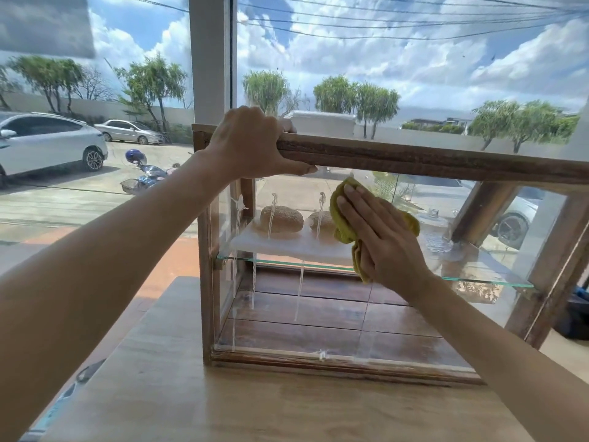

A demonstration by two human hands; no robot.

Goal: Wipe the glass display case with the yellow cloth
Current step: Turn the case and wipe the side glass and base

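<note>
Right hand (pixel 379 237) pressed the cloth (pixel 342 218) flat-fingered on the case (pixel 414 154) front; unwiped streaks (pixel 271 218) lay leftward. Left hand (pixel 251 141) gripped the top rail.

Left hand (pixel 251 145) curled, gripping; right hand (pixel 379 231) flat, pressing.

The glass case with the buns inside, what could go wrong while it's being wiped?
White drips run down the front glass left of the yellow cloth; they may get missed or smeared. The right hand presses the pane, so the glass display case might slide on the table if the left hand lets go.
</note>
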